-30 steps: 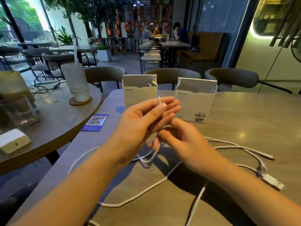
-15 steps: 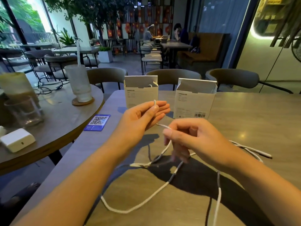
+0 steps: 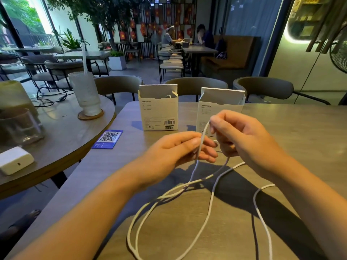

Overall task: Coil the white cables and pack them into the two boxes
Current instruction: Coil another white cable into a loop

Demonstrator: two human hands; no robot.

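Since the frame before, the right hand [image 3: 242, 139] has risen toward one o'clock, pinching the white cable [image 3: 203, 136] and drawing it up taut from the left hand [image 3: 180, 149], whose thumb and fingers grip a lower stretch. Slack loops lie on the table [image 3: 293, 128] toward six o'clock. Two open boxes [image 3: 158, 109] stand upright at twelve o'clock

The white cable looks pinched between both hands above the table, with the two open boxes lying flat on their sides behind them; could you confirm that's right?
Not quite: in the head view the two boxes stand upright with their top flaps open, not flat on their sides. The rest holds: the left hand and right hand both pinch the white cable above the table.
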